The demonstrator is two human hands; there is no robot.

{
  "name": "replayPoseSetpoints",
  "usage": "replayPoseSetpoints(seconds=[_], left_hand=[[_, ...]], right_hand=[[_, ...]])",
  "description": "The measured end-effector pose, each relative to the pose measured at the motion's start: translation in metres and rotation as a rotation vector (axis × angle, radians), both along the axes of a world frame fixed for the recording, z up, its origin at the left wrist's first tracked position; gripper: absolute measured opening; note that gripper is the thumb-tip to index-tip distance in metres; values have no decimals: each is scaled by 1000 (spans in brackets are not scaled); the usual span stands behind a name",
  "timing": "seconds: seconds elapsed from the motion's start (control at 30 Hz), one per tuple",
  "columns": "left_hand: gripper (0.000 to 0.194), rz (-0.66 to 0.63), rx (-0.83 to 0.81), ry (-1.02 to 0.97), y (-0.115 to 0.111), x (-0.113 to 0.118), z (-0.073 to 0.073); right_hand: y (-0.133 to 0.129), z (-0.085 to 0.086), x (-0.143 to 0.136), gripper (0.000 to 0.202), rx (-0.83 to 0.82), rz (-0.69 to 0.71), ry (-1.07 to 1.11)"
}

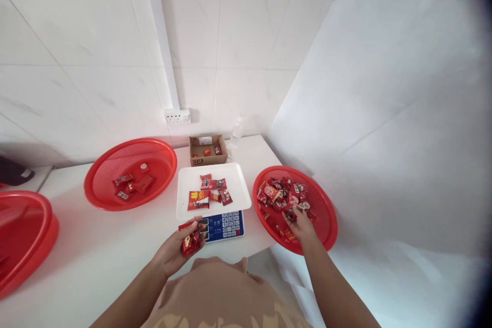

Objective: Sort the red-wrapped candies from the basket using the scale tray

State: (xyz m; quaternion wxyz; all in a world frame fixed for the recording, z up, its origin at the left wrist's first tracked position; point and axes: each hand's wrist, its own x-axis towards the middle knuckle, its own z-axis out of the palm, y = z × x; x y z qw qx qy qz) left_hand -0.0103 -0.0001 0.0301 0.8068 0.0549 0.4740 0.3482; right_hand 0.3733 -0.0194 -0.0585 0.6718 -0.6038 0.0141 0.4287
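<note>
My left hand [175, 251] is closed around several red candy packets [190, 242], just in front of the scale's blue keypad [223, 226]. My right hand [302, 225] reaches into the right red basket [331, 223], thumb and fingers apart, touching a heap of red wrapped candies [282, 192]. Some of its fingers are hidden among the wrappers. Between the hands is the scale's white tray [240, 187]. Several red packets lie flat on it, among them a larger one with yellow lettering [198, 200] and a dark red one [225, 196].
Behind the tray stands a small cardboard box [208, 161] with a few red packets inside. A clear plastic bottle [237, 129] is beside it. Another red basket [92, 179] at left holds several packets; a further red basket [46, 210] is cut off. Wall socket [177, 116] behind.
</note>
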Motion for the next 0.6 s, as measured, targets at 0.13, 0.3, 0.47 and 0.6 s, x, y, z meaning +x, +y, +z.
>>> replayPoseSetpoints(seconds=[0.13,0.3,0.47,0.6], left_hand=[[30,-10,8,-15,0,-1,2],[33,-42,15,-35,1,-2,8],[34,-31,24,-24,1,-3,7],[30,-41,23,-13,-1,-4,3]], right_hand=[[-5,-7,6,16,-16,30,41],[-7,-4,9,9,-84,27,124],[-3,6,6,7,-48,-70,144],[-1,7,3,6,-30,-97,168]])
